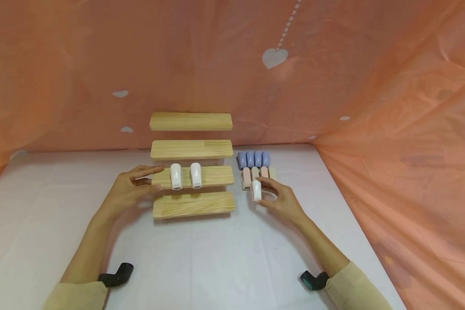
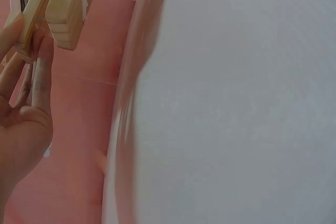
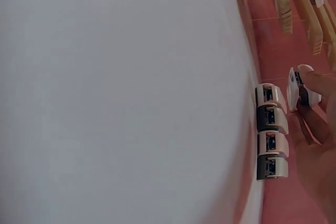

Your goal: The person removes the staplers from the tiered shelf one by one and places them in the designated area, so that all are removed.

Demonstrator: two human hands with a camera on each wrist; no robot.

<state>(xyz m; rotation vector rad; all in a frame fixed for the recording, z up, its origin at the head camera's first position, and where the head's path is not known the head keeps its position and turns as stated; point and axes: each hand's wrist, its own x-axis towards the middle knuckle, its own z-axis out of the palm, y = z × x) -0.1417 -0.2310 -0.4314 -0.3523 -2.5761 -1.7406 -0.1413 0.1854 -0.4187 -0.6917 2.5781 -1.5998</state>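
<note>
My right hand [image 1: 280, 200] pinches a white mini stapler [image 1: 256, 190] between thumb and fingers, just in front of the pink and cream staplers. In the right wrist view the held white stapler [image 3: 294, 90] shows its dark underside. A stepped wooden rack [image 1: 193, 204] stands left of it. My left hand [image 1: 129, 189] grips the left end of the rack's second plank from the front; the left wrist view shows thumb and fingers on either side of the plank [image 2: 39, 11]. Two white staplers [image 1: 176, 176] stand apart on that same plank.
Behind the right hand sits a row of pink and cream staplers [image 1: 246, 177], with a row of purple staplers [image 1: 249, 159] behind it. The white tabletop [image 1: 213, 258] meets an orange curtain [image 1: 201, 64] at the back and right. The rack's upper planks [image 1: 191, 149] rise towards the curtain.
</note>
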